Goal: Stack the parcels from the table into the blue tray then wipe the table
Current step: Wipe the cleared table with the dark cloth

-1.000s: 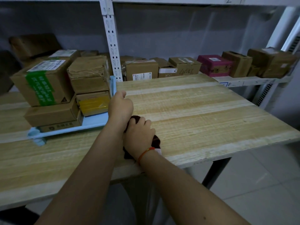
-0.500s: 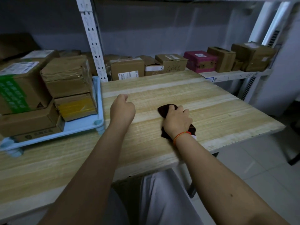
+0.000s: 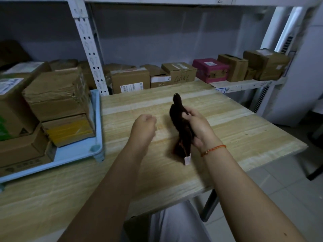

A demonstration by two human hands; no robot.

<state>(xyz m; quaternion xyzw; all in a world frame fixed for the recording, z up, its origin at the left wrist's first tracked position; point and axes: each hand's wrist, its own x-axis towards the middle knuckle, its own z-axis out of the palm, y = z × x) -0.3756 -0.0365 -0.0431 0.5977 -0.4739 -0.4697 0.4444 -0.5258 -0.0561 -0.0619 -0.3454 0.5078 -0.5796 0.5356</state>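
Counter [image 3: 244, 137]: broad top of pale wood in lengthwise strips, matte with visible grain; a hard, flat surface that a cloth should glide over easily.

Shelving [image 3: 87, 46]: white perforated metal upright behind the counter, with a row of cardboard boxes along the shelf and one pink box [image 3: 210, 69] among them.

Parcels [image 3: 57, 96]: brown cardboard boxes, some wrapped in glossy tape, one with a yellow face, stacked in layers at the left. They look stiff and square-edged, so the stacking part appears done.

Blue tray [image 3: 78, 152]: pale blue plastic with a raised rim and rounded corners, sitting on the counter's left side under the parcels.

Cloth [image 3: 181, 131]: dark, soft and limp, hanging in a long fold clear of the counter top, with a small pale tag [image 3: 187, 160] at its lower end. I'd judge it light and floppy; bunching it into a pad under the palm would give firmer wiping than holding it by one side.

Right hand [image 3: 197, 128]: raised above the middle of the counter, fingers and thumb wrapped round the cloth's upper part; an orange cord [image 3: 213, 149] circles the wrist.

Left hand [image 3: 144, 126]: just beside the cloth but not touching it, fingers curled in, holding nothing.
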